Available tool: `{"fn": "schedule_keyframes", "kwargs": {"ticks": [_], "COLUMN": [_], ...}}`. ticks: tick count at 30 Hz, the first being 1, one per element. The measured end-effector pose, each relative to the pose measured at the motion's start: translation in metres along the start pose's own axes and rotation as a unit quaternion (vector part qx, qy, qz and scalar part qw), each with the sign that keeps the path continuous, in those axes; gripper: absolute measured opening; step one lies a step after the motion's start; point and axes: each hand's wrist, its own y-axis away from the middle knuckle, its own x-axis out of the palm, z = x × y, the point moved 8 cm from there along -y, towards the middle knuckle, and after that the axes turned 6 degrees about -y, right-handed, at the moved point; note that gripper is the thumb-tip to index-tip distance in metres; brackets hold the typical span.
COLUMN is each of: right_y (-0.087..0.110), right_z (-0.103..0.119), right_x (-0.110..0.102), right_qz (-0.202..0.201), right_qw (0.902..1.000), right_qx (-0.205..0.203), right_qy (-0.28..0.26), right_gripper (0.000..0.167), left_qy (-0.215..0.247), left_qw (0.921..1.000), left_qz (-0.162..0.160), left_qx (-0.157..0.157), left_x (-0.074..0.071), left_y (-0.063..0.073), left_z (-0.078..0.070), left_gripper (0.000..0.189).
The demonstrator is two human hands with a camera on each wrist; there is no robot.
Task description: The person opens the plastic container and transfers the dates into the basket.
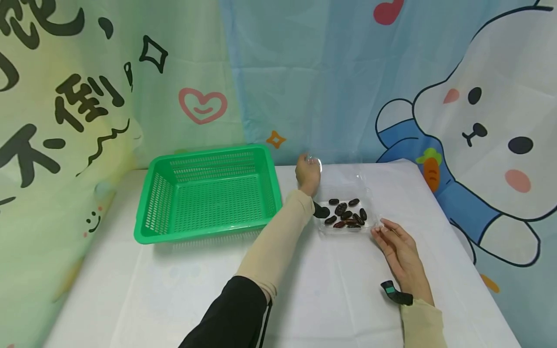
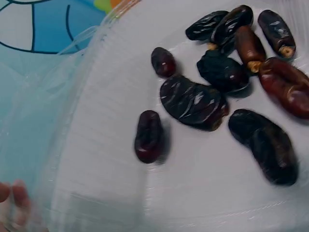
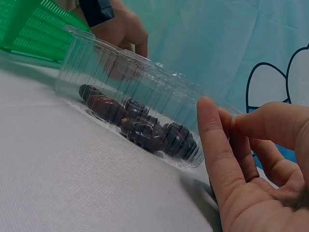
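Observation:
A clear plastic box [image 3: 72, 72] with several dark, wrinkled dates [image 1: 344, 212] in its bottom lies on the white cloth. Its see-through lid [image 1: 339, 182] stands raised at the back. At the lid's far left edge, my left hand [image 1: 308, 175] grips the plastic with curled fingers; its fingertips [image 2: 20, 203] show at the lower left of the left wrist view. My right hand [image 1: 401, 251] pinches the box's near right corner between thumb and fingers, as the right wrist view shows closely. The dates lie loose, some dark brown, some reddish.
A green perforated plastic basket [image 1: 143, 212] stands left of the box, beside my left forearm. White cloth [image 1: 196, 299] covers the table. Behind it hangs a printed curtain [image 1: 296, 72] with a cartoon rabbit at the right.

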Motion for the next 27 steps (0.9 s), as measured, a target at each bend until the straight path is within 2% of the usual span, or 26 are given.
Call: {"fn": "schedule_keyframes", "kwargs": {"ticks": [3, 7, 11, 14, 16, 20, 23, 27], "right_y": [0.001, 0.003, 0.003, 0.003, 0.003, 0.002, 0.002, 0.002], "right_z": [-0.001, -0.001, 0.000, 0.000, -0.001, -0.002, -0.001, 0.000], "right_x": [0.001, 0.001, 0.000, 0.000, 0.000, 0.000, -0.001, 0.000], "right_qz": [0.003, 0.001, 0.001, 0.002, 0.001, -0.001, -0.001, 0.002], "right_qw": [1.0000, 1.0000, 0.9999, 1.0000, 1.0000, 1.0000, 1.0000, 1.0000], "right_qx": [0.002, 0.002, 0.002, 0.004, 0.006, 0.004, 0.002, 0.003], "right_qy": [-0.005, 0.007, 0.010, 0.007, 0.007, 0.007, 0.006, 0.005], "right_gripper": [0.030, 0.029, 0.029, 0.029, 0.029, 0.028, 0.029, 0.029], "left_qy": [0.026, 0.062, 0.089, 0.099, 0.102, 0.077, 0.062, 0.062], "left_qw": [0.9997, 0.9978, 0.9956, 0.9944, 0.9938, 0.9943, 0.9928, 0.9884], "left_qz": [0.001, 0.022, 0.027, 0.033, 0.041, 0.055, 0.081, 0.123], "left_qx": [-0.003, -0.001, 0.015, 0.014, 0.017, 0.049, 0.063, 0.065], "left_x": [0.000, 0.002, 0.002, 0.001, 0.001, -0.001, -0.002, -0.003], "left_y": [0.002, 0.005, 0.010, 0.012, 0.013, 0.011, 0.011, 0.011], "left_z": [0.007, 0.012, 0.012, 0.015, 0.016, 0.015, 0.015, 0.016], "left_gripper": [0.047, 0.054, 0.052, 0.051, 0.051, 0.053, 0.056, 0.059]}}
